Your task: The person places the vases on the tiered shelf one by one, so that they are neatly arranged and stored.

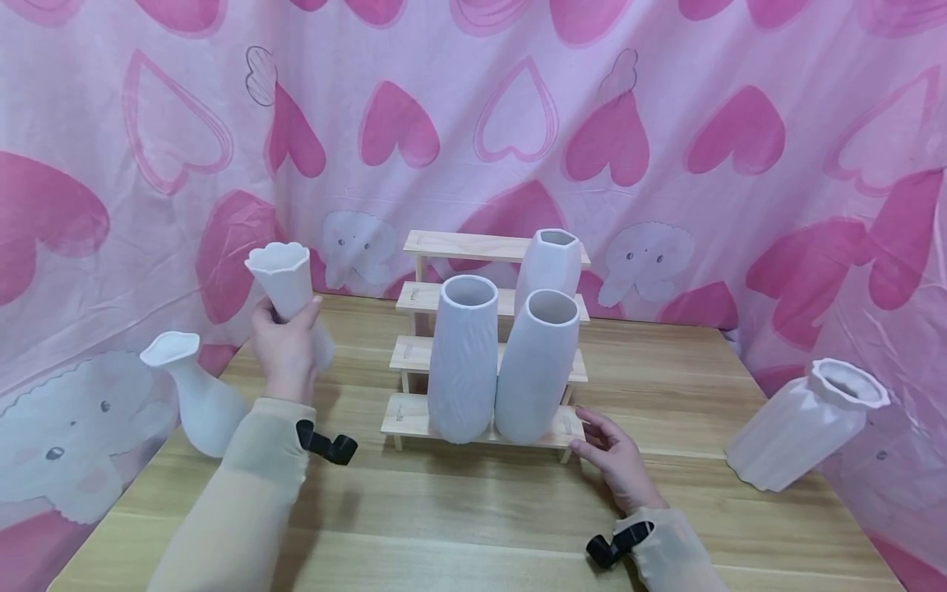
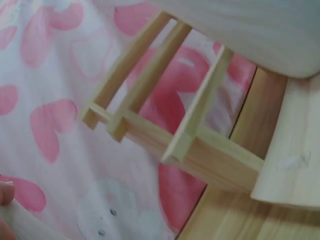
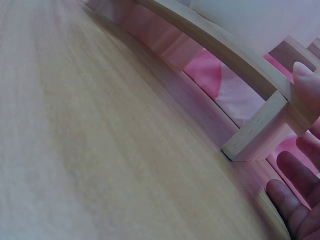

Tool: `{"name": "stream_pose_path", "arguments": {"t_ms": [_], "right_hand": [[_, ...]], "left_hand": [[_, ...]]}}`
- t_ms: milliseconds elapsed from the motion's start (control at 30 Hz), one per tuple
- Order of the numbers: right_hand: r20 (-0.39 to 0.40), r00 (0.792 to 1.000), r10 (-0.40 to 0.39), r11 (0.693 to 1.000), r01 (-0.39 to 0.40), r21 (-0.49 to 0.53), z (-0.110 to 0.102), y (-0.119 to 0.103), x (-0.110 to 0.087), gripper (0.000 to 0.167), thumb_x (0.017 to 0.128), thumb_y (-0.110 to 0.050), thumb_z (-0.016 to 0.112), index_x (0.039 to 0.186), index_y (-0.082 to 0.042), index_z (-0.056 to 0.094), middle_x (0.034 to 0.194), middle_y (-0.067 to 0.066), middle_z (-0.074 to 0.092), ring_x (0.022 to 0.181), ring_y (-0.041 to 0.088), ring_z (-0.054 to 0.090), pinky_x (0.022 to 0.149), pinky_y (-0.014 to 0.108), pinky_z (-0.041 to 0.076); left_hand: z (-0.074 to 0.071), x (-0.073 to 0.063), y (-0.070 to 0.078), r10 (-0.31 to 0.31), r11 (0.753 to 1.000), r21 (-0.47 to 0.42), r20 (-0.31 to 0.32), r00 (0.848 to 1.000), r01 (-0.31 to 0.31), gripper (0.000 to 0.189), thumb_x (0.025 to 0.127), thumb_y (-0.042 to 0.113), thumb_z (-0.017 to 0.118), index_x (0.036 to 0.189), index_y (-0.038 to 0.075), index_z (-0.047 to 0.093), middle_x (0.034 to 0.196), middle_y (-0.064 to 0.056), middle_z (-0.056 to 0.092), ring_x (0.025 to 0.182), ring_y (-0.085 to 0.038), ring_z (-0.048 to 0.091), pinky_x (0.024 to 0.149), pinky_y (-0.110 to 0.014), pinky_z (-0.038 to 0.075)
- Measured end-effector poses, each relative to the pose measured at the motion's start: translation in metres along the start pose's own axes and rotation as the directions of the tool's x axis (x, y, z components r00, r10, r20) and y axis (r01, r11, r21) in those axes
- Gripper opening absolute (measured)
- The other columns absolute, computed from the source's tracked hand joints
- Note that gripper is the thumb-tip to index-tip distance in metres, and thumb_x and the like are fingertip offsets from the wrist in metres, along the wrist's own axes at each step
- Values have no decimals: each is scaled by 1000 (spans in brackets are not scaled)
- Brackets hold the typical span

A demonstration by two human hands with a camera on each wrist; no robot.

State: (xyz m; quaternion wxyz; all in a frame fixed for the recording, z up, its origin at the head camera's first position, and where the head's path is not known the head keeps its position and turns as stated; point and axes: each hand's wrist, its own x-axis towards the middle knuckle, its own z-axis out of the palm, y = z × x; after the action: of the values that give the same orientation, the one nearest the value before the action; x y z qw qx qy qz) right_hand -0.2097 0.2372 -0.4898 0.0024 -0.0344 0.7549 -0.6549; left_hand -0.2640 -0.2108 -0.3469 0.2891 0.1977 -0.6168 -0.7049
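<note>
My left hand (image 1: 284, 345) grips a white vase with a scalloped rim (image 1: 281, 271) round its neck, held up left of the stand. Only a fingertip and a strip of that vase show in the left wrist view. My right hand (image 1: 612, 460) holds the right end of the stepped wooden stand's (image 1: 414, 415) lowest board between thumb and finger; the other fingers hang loosely apart in the right wrist view. On that board stand a ribbed white vase (image 1: 464, 362) and a smooth white vase (image 1: 538, 370), side by side. Behind them a faceted-rim white vase (image 1: 549, 263) stands higher up.
A curvy white vase (image 1: 203, 403) stands at the table's left edge, near my left forearm. Toward the right edge is a pleated white vase (image 1: 802, 427). The wooden table (image 1: 459, 526) meets a pink heart-patterned curtain (image 1: 473, 107) at the back and sides.
</note>
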Motion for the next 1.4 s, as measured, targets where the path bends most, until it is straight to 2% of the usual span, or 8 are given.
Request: {"name": "stream_pose_path", "arguments": {"t_ms": [267, 500, 633, 833, 1000, 1133, 1400], "right_hand": [[0, 1000, -13, 1000, 13, 10, 0, 1, 0, 58, 85, -6, 72, 138, 1, 48, 143, 15, 45, 108, 6, 56, 88, 19, 46], [-4, 1000, -5, 1000, 5, 9, 1, 1, 0, 58, 85, -6, 72, 138, 1, 49, 143, 15, 45, 107, 6, 56, 87, 19, 46], [-4, 1000, -8, 1000, 8, 18, 1, 1, 0, 58, 85, -5, 72, 137, 1, 49, 143, 16, 44, 107, 6, 56, 87, 19, 47], [-1, 1000, -18, 999, 18, 27, 1, 1, 0, 58, 85, -4, 72, 137, 2, 49, 144, 17, 44, 107, 5, 56, 87, 19, 47], [-5, 1000, -11, 999, 11, 30, 1, 0, 0, 58, 85, -4, 72, 137, 2, 49, 144, 17, 44, 107, 5, 57, 87, 19, 47], [-7, 1000, -1, 1000, 2, 28, 1, 0, 0, 58, 85, -4, 72, 137, 2, 49, 144, 16, 44, 107, 6, 56, 87, 19, 46], [-3, 1000, 5, 999, -5, 35, 1, 1, 0, 58, 85, -5, 72, 138, 1, 48, 143, 16, 44, 108, 6, 56, 87, 19, 47]], "left_hand": [[9, -13, 16, 13, 1000, -2, 112, 994, -12, 65, 82, 21, 78, 137, 12, 45, 137, -5, 48, 124, -17, 42, 110, -37, 27], [19, -26, 29, 54, 998, 17, 198, 979, -59, 61, 82, 17, 77, 134, 8, 46, 130, -6, 50, 119, -20, 44, 105, -42, 30], [24, -32, 36, 41, 998, 37, 245, 969, -52, 62, 84, 18, 75, 136, 7, 45, 130, -6, 50, 120, -21, 44, 105, -43, 30], [34, -39, 41, 41, 998, 25, 315, 948, -52, 63, 83, 15, 76, 137, 6, 44, 129, -9, 51, 117, -23, 47, 103, -45, 33], [42, -44, 41, 52, 998, 6, 381, 923, -58, 61, 82, 10, 75, 136, 6, 46, 131, -11, 52, 117, -26, 48, 102, -48, 34], [47, -47, 40, 52, 997, 22, 423, 905, -67, 61, 82, 9, 74, 136, 6, 46, 131, -11, 51, 118, -27, 47, 102, -50, 33], [57, -52, 41, 6, 998, 46, 498, 867, -33, 61, 84, 13, 73, 138, 8, 44, 135, -10, 50, 122, -28, 45, 104, -52, 30]]}}
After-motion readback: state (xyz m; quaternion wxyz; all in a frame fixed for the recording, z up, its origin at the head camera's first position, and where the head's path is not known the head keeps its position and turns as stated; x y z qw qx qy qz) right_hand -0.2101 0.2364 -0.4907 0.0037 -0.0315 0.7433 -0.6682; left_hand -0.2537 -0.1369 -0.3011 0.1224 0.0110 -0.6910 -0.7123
